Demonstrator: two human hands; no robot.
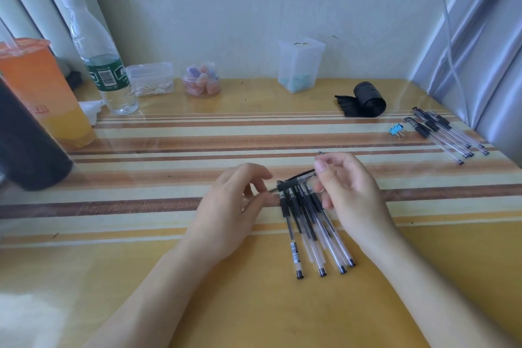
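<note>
A slim gel pen [291, 185] is held crosswise just above a fan of matching pens [316, 234] on the striped desk [197, 133]. The left grip [231, 212] pinches its tip end and the right grip [353, 195] its barrel. It looks light, stiff and slick, best held at the rubber sleeve.

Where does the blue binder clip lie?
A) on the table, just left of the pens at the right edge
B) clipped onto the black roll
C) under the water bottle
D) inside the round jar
A: the blue binder clip lies on the table, just left of the pens at the right edge.
</note>
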